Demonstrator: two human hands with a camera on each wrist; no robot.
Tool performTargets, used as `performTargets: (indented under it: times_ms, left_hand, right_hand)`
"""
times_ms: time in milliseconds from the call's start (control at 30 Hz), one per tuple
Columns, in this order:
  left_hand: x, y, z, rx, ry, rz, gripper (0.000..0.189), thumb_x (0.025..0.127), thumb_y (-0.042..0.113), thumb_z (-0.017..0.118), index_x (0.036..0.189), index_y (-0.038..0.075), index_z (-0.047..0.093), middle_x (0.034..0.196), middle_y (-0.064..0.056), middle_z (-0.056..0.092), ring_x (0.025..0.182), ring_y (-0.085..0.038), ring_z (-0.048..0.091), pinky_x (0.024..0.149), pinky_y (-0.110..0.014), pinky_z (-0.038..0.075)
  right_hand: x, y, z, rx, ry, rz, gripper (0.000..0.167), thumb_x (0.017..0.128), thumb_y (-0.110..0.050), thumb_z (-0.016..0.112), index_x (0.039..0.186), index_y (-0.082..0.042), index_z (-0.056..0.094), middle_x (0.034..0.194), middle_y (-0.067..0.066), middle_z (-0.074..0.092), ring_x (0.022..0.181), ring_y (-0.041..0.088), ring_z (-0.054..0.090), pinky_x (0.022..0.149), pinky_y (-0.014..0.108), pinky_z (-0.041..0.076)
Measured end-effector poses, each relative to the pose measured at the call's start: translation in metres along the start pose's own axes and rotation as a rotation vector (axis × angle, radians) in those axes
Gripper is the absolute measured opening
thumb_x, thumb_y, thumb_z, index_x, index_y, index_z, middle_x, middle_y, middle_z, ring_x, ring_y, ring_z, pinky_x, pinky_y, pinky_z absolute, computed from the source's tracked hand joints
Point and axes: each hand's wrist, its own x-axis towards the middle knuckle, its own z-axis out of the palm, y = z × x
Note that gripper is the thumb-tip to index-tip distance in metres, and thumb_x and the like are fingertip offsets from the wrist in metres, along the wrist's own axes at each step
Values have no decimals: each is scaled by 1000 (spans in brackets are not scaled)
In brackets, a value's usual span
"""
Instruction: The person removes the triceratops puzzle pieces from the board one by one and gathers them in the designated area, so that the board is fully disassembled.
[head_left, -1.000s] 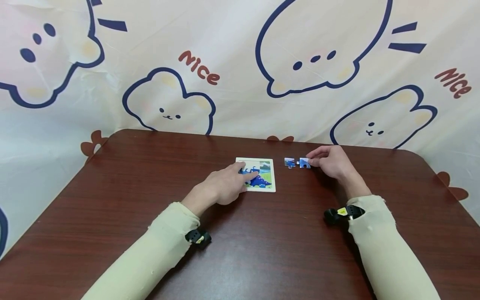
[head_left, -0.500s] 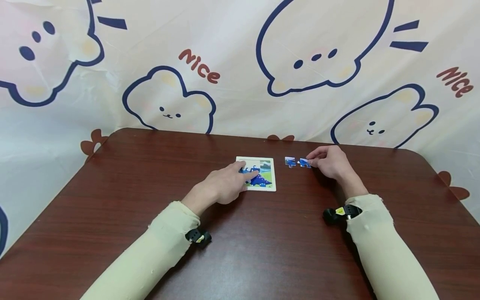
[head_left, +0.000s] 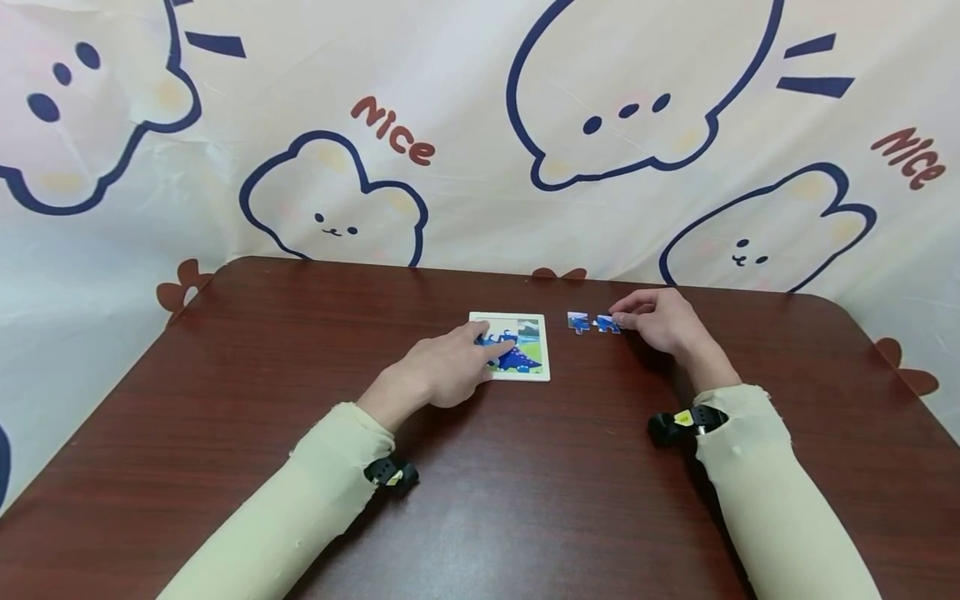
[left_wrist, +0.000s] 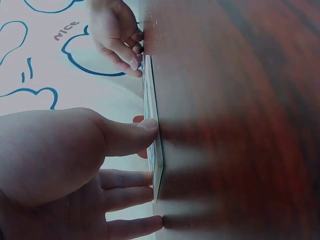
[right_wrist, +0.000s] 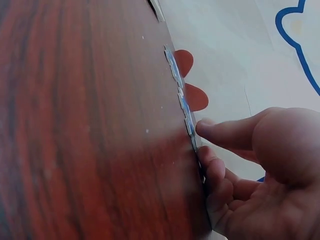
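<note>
Puzzle board: flat on brown table, white rim, blue dinosaur picture largely in place; pale patch toward its 11 o'clock, looks like a gap, partly hidden by fingers.
Left hand: at the board's 8 o'clock; fingers straight and apart, resting on it, thumb at near edge. Steadying it, I'd say.
Left piece: off the board at its 2 o'clock, on the table, no hand on it.
Right piece: just beside the left piece at its 3 o'clock; whether the two touch, can't tell.
Right hand: at the right piece's 3 o'clock; fingers curled, thumb and fingertip pinching its edge.
Puzzle step: getting hold of the right piece, apparently; lifted or not, can't tell.
Next lift: would need a firm pinch, clearance from the left piece, a turn to match the gap, board held from sliding.
</note>
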Motion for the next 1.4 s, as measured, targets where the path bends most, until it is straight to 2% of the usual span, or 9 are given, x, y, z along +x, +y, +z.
performTargets:
  times_ms: [233,467,633,900,1233,1400]
  left_hand:
    - [-3,-4,-5,-46,0,20,63,108,37,60,166,37,36,177,-15,23,161,-35,32,121,-60,43]
    - [-3,-3,-7,-50,14,101,64,107,38,62,166,34,38,178,-11,22,162,-33,28,125,-59,37]
    - [1,-1,-7,-59,19,123,64,107,38,62,166,33,38,178,-9,22,163,-32,27,127,-58,36]
    - [11,4,-5,-74,-1,122,62,109,39,59,166,33,37,179,-9,21,163,-31,28,129,-57,33]
    - [16,9,-2,-13,9,107,60,109,39,58,166,33,38,177,-12,24,161,-32,32,125,-54,39]
    - [16,11,0,-18,10,100,60,109,38,58,165,32,40,176,-13,26,160,-33,34,125,-55,40]
  right_hand:
    - [-1,-2,-3,3,-9,-1,36,109,-34,60,134,-11,72,130,22,66,117,34,53,92,42,46]
    - [0,-2,-5,2,-16,-2,39,109,-38,59,135,-11,71,133,22,65,119,34,52,94,43,46]
    - [0,-2,-4,5,-18,-5,40,110,-38,58,136,-10,70,133,22,64,119,34,51,94,44,46]
    - [-3,-1,-4,16,-24,-6,42,110,-39,57,137,-9,69,134,22,65,119,34,51,95,43,46]
    - [-3,2,-6,32,-29,0,39,110,-35,57,137,-10,70,137,22,64,122,34,51,95,43,46]
    - [-3,2,-6,40,-44,-10,40,110,-35,57,138,-9,69,138,22,63,123,34,51,97,43,46]
